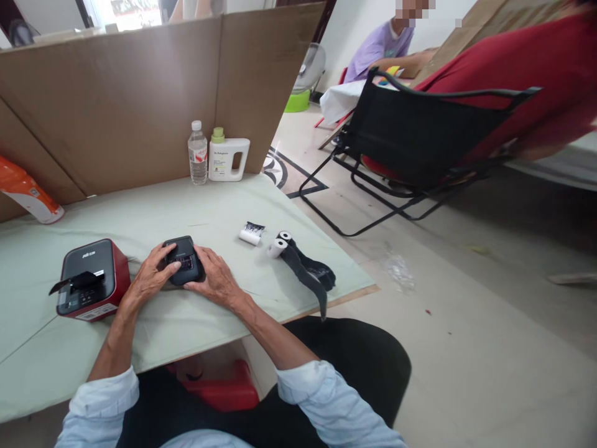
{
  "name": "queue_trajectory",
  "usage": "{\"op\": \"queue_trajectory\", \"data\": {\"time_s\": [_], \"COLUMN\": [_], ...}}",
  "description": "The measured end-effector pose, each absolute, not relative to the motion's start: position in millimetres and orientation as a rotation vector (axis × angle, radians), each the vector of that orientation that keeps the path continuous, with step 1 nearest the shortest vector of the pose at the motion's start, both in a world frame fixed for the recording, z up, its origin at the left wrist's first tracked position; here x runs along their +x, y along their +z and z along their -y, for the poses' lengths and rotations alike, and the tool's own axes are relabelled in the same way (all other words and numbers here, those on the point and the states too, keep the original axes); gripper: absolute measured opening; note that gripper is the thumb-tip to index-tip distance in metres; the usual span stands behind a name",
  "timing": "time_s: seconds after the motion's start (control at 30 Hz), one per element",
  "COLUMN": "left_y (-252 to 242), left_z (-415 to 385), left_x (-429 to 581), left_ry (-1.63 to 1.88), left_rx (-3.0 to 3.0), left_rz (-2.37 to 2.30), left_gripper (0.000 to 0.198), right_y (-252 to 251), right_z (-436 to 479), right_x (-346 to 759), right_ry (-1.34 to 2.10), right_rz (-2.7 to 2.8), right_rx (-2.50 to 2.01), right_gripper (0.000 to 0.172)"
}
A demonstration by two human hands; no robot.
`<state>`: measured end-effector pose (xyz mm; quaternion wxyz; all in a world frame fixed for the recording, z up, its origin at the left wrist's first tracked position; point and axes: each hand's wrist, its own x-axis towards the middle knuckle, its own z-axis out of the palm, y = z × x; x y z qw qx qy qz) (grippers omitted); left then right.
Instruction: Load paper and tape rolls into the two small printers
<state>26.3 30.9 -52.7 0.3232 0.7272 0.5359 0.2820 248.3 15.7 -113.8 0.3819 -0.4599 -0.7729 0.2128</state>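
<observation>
A small black boxy device (185,266), much like a portable thermal printer, rests on the table between my hands. My left hand (152,274) grips its left side, with fingers and thumb on its top face. Along its right side lies my right hand (215,277), fingers at the far corner and thumb at the near edge. Left of my hands stands a red and black box-shaped machine (93,277) with a dark strip on its top. To the right are a short white paper roll (252,233) and two more paper rolls (280,244) trailing long dark strips (305,270).
A cardboard panel (140,106) borders the table's (205,333) far side. Before it stand a water bottle (198,154), a white jug (228,157) and an orange-white bottle (30,193). A black folding chair (420,134) and other people are to the right.
</observation>
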Motion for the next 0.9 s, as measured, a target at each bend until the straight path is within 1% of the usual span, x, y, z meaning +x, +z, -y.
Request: {"op": "queue_trajectory", "data": {"time_s": [0.1, 0.4, 0.47, 0.6, 0.9], "left_y": [-54.4, -60.1, -60.3, -63.5, -64.6], "left_z": [-33.1, -33.1, -31.0, -29.8, -39.0], "left_x": [20.6, 20.2, 21.5, 19.9, 32.9], "left_ry": [0.715, 0.765, 0.759, 0.746, 0.832], "left_rx": [1.885, 1.896, 1.895, 1.906, 1.914], "left_rz": [-1.355, -1.360, -1.357, -1.333, -1.379], "left_gripper": [0.068, 0.062, 0.066, 0.081, 0.084], "right_y": [-113.6, -116.4, -117.7, -122.0, -128.5], "right_z": [-15.6, -16.1, -16.6, -18.3, -25.4], "right_x": [249.0, 248.6, 248.7, 249.2, 251.9], "right_ry": [0.545, 0.519, 0.511, 0.492, 0.472], "right_rz": [1.975, 1.973, 1.983, 1.998, 1.904], "right_rx": [-1.167, -1.174, -1.168, -1.159, -1.097], "right_gripper": [0.102, 0.106, 0.106, 0.106, 0.101]}}
